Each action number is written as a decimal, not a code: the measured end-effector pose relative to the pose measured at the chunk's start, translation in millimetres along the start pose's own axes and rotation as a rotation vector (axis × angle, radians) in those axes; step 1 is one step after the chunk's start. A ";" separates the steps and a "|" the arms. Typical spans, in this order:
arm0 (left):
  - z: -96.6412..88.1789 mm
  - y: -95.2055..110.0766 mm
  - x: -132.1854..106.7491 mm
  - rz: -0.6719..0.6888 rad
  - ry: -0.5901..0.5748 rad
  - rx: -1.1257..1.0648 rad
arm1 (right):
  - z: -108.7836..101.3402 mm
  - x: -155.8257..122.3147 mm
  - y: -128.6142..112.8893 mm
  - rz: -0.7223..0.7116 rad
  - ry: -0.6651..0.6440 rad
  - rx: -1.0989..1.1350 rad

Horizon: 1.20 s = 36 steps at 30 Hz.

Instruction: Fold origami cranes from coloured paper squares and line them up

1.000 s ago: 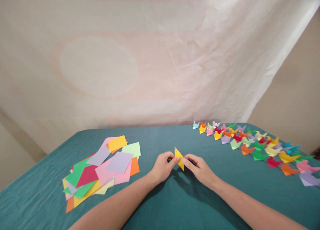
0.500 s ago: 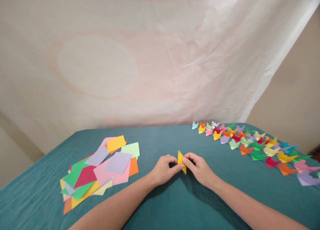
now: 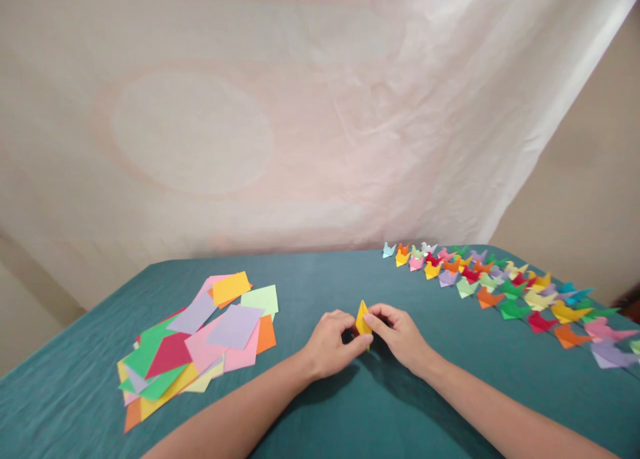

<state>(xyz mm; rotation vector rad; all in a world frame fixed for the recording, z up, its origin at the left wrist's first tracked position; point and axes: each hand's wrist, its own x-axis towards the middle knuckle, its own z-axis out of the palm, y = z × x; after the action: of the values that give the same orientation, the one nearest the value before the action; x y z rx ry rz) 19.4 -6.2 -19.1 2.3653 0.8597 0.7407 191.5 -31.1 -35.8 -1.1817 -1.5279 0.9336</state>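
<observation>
A small folded piece of yellow paper [image 3: 362,320], narrow and pointed at the top, stands between my two hands over the middle of the table. My left hand [image 3: 332,344] pinches its lower left side, the thumb reaching across to the bottom. From the right, my right hand [image 3: 399,332] grips it with thumb and forefinger near its middle. Part of the paper is hidden behind the fingers.
Loose coloured paper sheets [image 3: 170,352] lie in an overlapping pile on the left. Rows of small folded paper birds [image 3: 513,310] in many colours stand on the right. A dark green cloth [image 3: 320,279] covers the table, and a pale sheet [image 3: 320,126] hangs behind it.
The yellow folded paper has turned slightly between my fingers and looks more upright. My left thumb has moved a little lower along it. The whole view has shifted slightly.
</observation>
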 end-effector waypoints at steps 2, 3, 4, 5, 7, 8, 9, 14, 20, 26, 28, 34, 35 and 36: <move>0.7 3.9 -0.7 0.036 -0.043 -0.006 | -0.2 -0.1 1.0 0.002 0.044 0.022; 1.3 5.0 -0.8 0.046 -0.057 -0.013 | -0.2 -0.2 1.4 -0.003 0.066 0.026; 2.2 5.4 -0.7 0.051 -0.067 -0.024 | -0.3 -0.2 1.7 -0.010 0.083 0.026; 3.1 5.1 -0.4 0.055 -0.075 -0.045 | -0.4 -0.3 1.8 -0.017 0.095 0.027; 4.8 2.9 0.4 0.058 -0.091 -0.104 | -0.5 -0.6 1.3 -0.022 0.105 0.038; 5.3 1.5 0.8 0.058 -0.100 -0.132 | -0.4 -0.7 0.9 -0.022 0.105 0.046; 5.6 0.0 1.2 0.057 -0.108 -0.152 | -0.4 -0.9 0.4 -0.021 0.101 0.055; 3.0 -1.9 1.2 0.046 -0.125 -0.157 | -0.2 -2.1 -2.2 -0.020 0.061 0.088; -3.9 2.7 -0.2 -0.008 -0.125 -0.381 | -2.1 -1.7 -5.9 0.005 -0.025 0.259; 4.0 1.0 3.9 -0.305 -0.122 -1.119 | -3.0 -1.4 -7.4 -0.046 -0.082 0.240; 6.5 1.6 4.8 -0.360 -0.151 -1.285 | -3.1 -1.7 -6.8 -0.046 -0.094 0.229; 4.9 4.4 4.3 -0.376 -0.172 -1.381 | -3.5 -1.8 -6.7 -0.047 -0.136 0.287; 4.8 4.3 4.3 -0.379 -0.160 -1.387 | -3.4 -1.7 -7.0 -0.054 -0.147 0.288; 4.9 3.8 4.4 -0.379 -0.150 -1.391 | -3.1 -1.7 -7.2 -0.058 -0.158 0.287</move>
<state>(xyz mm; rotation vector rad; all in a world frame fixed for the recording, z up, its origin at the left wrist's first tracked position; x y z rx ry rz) 27.0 -7.0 -18.9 0.9667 0.4205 0.6433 192.9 -34.4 -28.6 -0.8720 -1.4829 1.1859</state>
